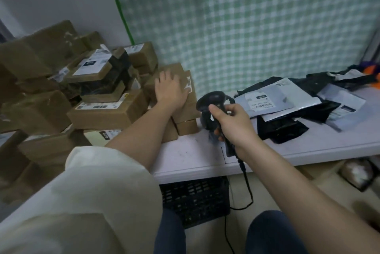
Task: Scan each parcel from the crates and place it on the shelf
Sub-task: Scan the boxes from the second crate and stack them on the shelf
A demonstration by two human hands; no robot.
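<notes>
Head view. The left hand (171, 89) lies flat, fingers straight and spread, palm down on the top of a brown cardboard parcel (186, 97) that sits on smaller boxes at the left end of the white table (191, 157). The right hand (232, 124) grips the handle of a black handheld barcode scanner (207, 107), thumb on top, scanner head pointed toward that parcel; its cable (247, 183) hangs over the table's front edge. Left of the parcel stands a pile of cardboard boxes (102, 109), several bearing white labels. On the table's right part lie grey and black poly mailer bags (287, 105), overlapping, one with a barcode label facing up. A black plastic crate (195, 198) stands under the table. The picture is slightly blurred.
</notes>
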